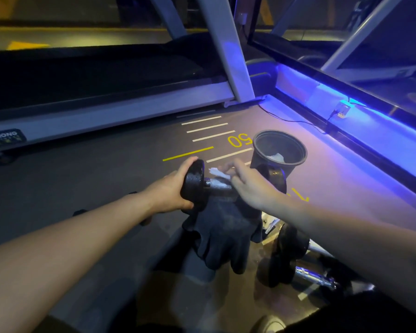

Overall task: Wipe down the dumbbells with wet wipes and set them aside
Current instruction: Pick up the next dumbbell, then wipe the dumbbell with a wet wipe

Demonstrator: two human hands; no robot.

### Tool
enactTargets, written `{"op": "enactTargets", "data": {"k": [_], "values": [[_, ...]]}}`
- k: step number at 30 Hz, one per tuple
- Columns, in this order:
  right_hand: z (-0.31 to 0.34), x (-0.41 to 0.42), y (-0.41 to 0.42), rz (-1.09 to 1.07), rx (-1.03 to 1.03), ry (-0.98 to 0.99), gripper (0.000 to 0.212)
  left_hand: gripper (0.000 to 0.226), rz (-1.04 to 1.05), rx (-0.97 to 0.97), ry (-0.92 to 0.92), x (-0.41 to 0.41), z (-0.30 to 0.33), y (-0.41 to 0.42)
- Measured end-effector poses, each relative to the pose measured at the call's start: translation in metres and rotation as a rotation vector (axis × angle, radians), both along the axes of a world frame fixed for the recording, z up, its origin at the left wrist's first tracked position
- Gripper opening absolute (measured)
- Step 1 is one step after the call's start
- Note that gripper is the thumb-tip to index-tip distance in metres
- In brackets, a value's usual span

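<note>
A black dumbbell (197,182) with a chrome handle lies across a dark cloth (222,233) at the middle of the head view. My left hand (172,189) grips its left weight head. My right hand (249,186) pinches a white wet wipe (217,173) against the chrome handle; the right weight head is mostly hidden behind this hand. Two more dumbbells (292,255) with chrome handles lie on the floor at the lower right, under my right forearm.
A dark round bin (280,150) with a white used wipe inside stands just beyond the dumbbell. A treadmill (111,102) runs along the left and back. A blue-lit ledge (360,121) with a cable and plug lines the right side. The floor carries yellow and white markings.
</note>
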State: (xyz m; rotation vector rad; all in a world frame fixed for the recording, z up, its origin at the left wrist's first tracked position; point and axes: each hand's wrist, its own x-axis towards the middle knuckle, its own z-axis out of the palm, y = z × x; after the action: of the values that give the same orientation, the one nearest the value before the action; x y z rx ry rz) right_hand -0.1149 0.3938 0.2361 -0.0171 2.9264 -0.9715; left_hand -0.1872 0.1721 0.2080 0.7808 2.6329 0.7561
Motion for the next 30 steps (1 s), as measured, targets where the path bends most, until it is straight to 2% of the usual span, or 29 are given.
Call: {"op": "enactTargets", "data": {"k": [6,9,13,16,21,24,30], "values": [[-0.007,-0.013,-0.012,0.080,0.012,0.089,0.030,0.115,-0.010,0.016,0.017,-0.003,-0.003,0.000],[-0.011,-0.018,-0.015,0.117,0.010,0.165,0.024,0.114,-0.006,0.029,0.013,-0.001,-0.002,0.000],[-0.020,-0.023,-0.015,0.001,-0.048,0.159,0.041,0.114,-0.003,0.032,0.013,0.001,-0.003,0.000],[-0.019,-0.024,-0.018,-0.018,-0.011,0.179,0.044,0.114,-0.002,0.022,0.017,0.002,-0.003,-0.001],[-0.012,-0.025,-0.017,0.009,0.028,0.173,0.020,0.111,-0.005,0.026,0.009,0.002,-0.003,-0.001],[-0.014,-0.024,-0.014,0.016,-0.003,0.184,0.018,0.113,-0.007,0.015,0.017,0.004,-0.002,-0.001],[-0.023,-0.032,-0.015,0.024,-0.009,0.140,0.041,0.114,-0.003,-0.003,0.033,0.004,-0.001,-0.001]]}}
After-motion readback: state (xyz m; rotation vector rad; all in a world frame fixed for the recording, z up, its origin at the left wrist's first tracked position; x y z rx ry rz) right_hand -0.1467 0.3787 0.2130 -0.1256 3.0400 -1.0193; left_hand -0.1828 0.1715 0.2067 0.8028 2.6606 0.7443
